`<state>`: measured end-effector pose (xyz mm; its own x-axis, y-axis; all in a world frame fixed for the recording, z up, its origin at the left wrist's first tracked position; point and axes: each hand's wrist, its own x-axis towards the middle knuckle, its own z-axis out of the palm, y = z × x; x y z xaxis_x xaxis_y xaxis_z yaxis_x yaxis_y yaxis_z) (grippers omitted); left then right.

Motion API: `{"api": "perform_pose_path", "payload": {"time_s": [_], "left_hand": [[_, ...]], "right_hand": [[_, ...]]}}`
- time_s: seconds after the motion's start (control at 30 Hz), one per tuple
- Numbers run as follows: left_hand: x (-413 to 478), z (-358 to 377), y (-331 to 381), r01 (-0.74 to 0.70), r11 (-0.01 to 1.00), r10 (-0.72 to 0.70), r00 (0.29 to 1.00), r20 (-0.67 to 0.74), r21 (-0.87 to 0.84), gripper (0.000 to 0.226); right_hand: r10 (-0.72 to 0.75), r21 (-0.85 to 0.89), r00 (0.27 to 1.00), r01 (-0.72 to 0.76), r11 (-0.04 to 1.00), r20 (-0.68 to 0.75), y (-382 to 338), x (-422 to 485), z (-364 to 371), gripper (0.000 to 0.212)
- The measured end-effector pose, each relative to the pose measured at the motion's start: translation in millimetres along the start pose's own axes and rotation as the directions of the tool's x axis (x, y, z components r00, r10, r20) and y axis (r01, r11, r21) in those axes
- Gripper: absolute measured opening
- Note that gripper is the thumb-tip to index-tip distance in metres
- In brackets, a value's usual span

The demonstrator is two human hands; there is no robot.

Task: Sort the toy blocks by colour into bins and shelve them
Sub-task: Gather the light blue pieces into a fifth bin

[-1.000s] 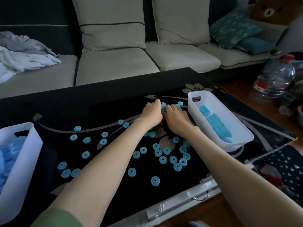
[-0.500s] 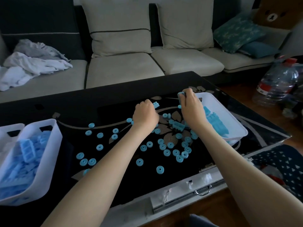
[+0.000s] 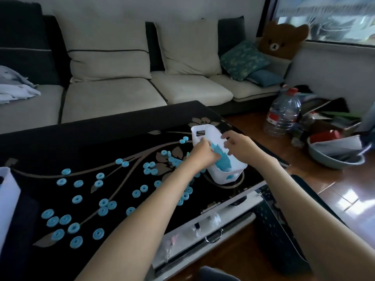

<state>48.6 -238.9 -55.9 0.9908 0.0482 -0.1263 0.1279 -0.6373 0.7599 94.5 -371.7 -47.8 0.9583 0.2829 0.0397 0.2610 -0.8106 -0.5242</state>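
White plastic forms the rectangular bin (image 3: pixel 217 176) over which both hands are held, at the right end of the black glass coffee table (image 3: pixel 101 136) with its leaf pattern. The left hand (image 3: pixel 202 153) is dipped over the bin's left wall, its fingers curled down into the heap of light-blue toy blocks (image 3: pixel 223 164) lying inside. Whether any block is pinched cannot be told, since the fingertips are hidden. The right hand (image 3: pixel 242 147) is held just above the bin's right rim, its fingers loosely spread and nothing gripped. Light-blue ring-shaped pieces (image 3: pixel 77 199) are scattered over the tabletop to the left of the left hand and under its forearm, the closest just beside the wrist. A second white bin (image 3: pixel 8 191) is seen well apart, at the table's left edge. Beyond the hands a cream-cushioned sofa (image 3: pixel 113 94) is seen.
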Motion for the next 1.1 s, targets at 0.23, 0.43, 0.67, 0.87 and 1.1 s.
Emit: {"api": "perform_pose_path", "payload": {"time_s": [0.23,0.43,0.67,0.87,1.1], "left_hand": [[-7,-22,-36,-0.127,0.992,0.124,0.985,-0.117,-0.017,0.04],[-16,-56,-84,-0.021,0.964,0.077,0.975,-0.206,0.263,0.042],[-39,-71,-121,-0.02,0.947,0.095,0.97,-0.222,0.319,0.03],[-45,-75,-133,0.036,0.907,0.042,0.984,-0.174,0.421,0.038],[-57,-50,-113,0.051,0.921,-0.084,0.994,0.071,0.387,0.084]], "right_hand": [[-0.111,-0.257,0.993,0.098,0.961,-0.036,-10,-6,8,0.034],[-0.38,-0.119,0.912,0.399,0.909,0.157,-66,-11,53,0.039],[-0.188,-0.325,0.943,0.275,0.905,0.273,-60,3,100,0.025],[-0.209,-0.309,0.974,0.225,0.924,0.084,-70,-7,96,0.033],[-0.089,-0.13,0.948,0.051,0.99,-0.306,-57,-7,42,0.036]]}}
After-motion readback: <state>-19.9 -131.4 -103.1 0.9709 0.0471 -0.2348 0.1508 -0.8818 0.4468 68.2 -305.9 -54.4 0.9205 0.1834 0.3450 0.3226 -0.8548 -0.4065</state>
